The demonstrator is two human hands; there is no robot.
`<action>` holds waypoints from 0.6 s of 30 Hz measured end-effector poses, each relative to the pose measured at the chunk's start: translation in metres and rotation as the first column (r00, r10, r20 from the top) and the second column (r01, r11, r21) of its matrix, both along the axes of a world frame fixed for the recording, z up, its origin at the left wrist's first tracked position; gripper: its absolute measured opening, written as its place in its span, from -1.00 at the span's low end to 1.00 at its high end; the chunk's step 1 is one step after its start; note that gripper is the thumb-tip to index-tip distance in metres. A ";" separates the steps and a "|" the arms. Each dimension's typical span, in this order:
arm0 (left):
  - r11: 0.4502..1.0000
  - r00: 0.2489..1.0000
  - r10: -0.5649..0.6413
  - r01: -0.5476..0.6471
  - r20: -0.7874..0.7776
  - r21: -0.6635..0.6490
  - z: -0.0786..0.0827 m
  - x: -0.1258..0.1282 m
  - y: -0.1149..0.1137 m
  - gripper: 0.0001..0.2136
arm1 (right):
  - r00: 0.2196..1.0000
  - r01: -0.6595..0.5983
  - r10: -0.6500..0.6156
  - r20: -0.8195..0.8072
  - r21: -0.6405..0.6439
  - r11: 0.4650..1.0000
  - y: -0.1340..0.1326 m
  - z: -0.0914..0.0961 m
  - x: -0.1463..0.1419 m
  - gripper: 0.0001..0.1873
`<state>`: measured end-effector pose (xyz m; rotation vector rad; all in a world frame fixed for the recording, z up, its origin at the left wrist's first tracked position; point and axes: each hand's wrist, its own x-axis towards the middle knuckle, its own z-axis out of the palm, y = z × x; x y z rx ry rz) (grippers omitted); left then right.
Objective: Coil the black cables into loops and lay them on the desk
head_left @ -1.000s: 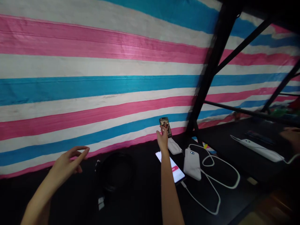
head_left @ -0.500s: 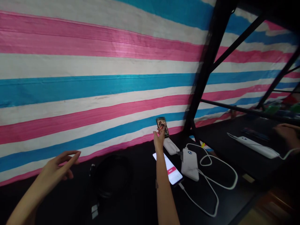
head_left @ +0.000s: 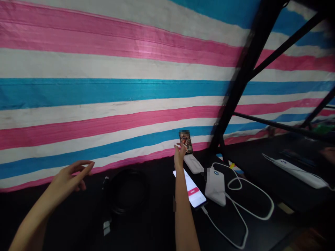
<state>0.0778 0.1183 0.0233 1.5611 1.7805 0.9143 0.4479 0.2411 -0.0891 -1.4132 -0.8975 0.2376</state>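
My right hand (head_left: 179, 155) reaches far forward, fingers spread, its fingertips at a small phone (head_left: 186, 142) that stands propped against the striped tarp. The hand holds nothing. Under my right forearm a second phone (head_left: 192, 190) lies flat with a lit white screen, a white cable plugged into its near end. My left hand (head_left: 70, 175) hovers open above the dark surface at the left, fingers loosely curled and apart, holding nothing. A coil of black cable (head_left: 128, 191) lies between my arms.
A white power bank (head_left: 216, 184) with a looping white cable (head_left: 248, 198) lies right of the lit phone; another white pack (head_left: 193, 163) sits below the propped phone. Black metal frame bars (head_left: 235, 94) rise at right. A white power strip (head_left: 300, 171) and another person's hand (head_left: 329, 153) are far right.
My right hand has stayed at the propped phone. My left hand has drifted slightly. The other person's hand at far right has drawn back toward the frame edge; the view shifted a little.
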 end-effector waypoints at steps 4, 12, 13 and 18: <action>1.000 1.000 -0.005 0.005 -0.030 -0.010 -0.003 -0.002 0.002 -0.40 | 0.999 0.052 -0.052 -0.007 0.026 0.998 -0.001 0.005 -0.007 -0.68; 0.999 0.998 -0.048 0.048 -0.027 0.007 -0.014 0.008 0.012 -0.40 | 0.989 0.151 -0.151 -0.003 -0.021 0.988 0.007 0.013 -0.014 -0.72; 0.998 0.998 -0.059 0.059 -0.018 0.011 -0.016 0.011 0.013 -0.41 | 0.988 0.157 -0.157 -0.003 -0.028 0.987 0.008 0.014 -0.016 -0.72; 0.993 0.994 -0.107 0.108 -0.018 0.047 -0.018 0.024 0.010 -0.49 | 0.987 0.161 -0.162 -0.002 -0.096 0.982 0.008 0.018 -0.024 -0.75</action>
